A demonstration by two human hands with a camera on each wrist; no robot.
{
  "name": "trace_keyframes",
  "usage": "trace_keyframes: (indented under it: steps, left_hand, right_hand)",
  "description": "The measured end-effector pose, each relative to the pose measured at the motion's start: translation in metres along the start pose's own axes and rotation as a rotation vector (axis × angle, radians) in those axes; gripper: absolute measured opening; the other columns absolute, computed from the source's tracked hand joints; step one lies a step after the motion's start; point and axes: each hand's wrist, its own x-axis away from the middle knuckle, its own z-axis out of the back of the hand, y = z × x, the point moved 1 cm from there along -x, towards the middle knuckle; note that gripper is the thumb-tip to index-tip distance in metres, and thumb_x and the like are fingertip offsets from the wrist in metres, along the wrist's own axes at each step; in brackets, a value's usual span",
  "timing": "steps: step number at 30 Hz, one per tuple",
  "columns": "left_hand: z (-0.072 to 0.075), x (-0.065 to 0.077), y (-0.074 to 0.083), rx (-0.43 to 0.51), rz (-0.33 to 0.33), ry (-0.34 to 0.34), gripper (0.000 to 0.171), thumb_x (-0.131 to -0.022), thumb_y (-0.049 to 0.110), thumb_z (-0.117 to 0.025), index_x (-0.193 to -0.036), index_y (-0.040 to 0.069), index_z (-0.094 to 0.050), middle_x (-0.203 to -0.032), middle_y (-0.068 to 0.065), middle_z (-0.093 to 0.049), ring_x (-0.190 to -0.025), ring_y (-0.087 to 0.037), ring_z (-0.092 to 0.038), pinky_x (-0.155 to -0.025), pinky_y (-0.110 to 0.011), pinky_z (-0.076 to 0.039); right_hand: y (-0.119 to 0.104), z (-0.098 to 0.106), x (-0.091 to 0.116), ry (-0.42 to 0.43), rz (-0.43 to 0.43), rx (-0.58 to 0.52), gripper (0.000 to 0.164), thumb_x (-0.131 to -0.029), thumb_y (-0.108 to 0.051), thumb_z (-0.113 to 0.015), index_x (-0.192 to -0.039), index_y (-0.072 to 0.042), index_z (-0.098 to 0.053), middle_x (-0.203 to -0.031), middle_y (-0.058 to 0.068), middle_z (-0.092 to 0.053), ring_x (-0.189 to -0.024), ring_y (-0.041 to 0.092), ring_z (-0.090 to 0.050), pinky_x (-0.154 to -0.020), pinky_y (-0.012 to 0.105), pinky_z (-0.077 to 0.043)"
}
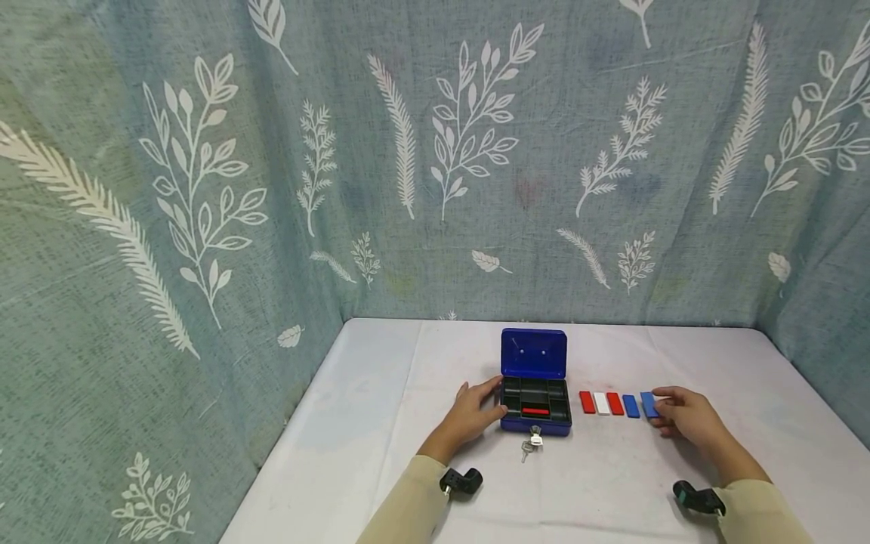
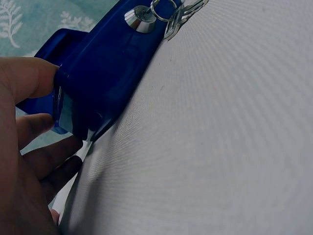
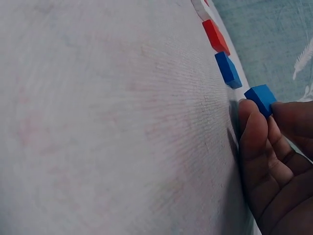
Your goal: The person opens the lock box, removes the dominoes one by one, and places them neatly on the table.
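Observation:
A blue cash box (image 1: pixel 510 426) stands on the table with its lid (image 1: pixel 533 353) raised and a black divided tray (image 1: pixel 533 387) inside. One red block (image 1: pixel 535 411) lies in the tray's front middle compartment. My left hand (image 1: pixel 472 412) rests against the box's left side, thumb at the rim and fingers loosely spread, as the left wrist view also shows. At the right, my right hand (image 1: pixel 688 414) pinches a blue block (image 3: pixel 261 99) between thumb and fingers. This block is tilted and raised at the right end of a row of blocks.
The row holds a red block (image 1: pixel 587 402), a white block (image 1: pixel 601 403), another red block (image 1: pixel 615 403) and a blue block (image 1: pixel 630 406). Keys (image 1: pixel 526 451) hang from the lock at the box's front. A white cloth covers the table (image 1: pixel 612 483); patterned curtains (image 1: pixel 408 264) surround it.

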Motion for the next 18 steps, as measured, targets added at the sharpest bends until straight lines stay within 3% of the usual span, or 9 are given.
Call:
trace_keyframes:
  steps: [18]
  left_hand:
    - [-0.0003,0.0002,0.0,0.004,0.011,-0.005,0.062,-0.09,0.035,-0.061,-0.147,0.017,-0.045,-0.141,-0.002,-0.053,-0.133,-0.019,-0.044,-0.117,-0.05,-0.009]
  right_hand:
    - [-0.0004,-0.001,-0.0043,0.013,-0.036,0.049,0.041,-0.099,-0.003,-0.045,-0.136,0.013,-0.038,-0.103,0.02,-0.059,-0.076,0.018,-0.061,-0.061,0.029,-0.056]
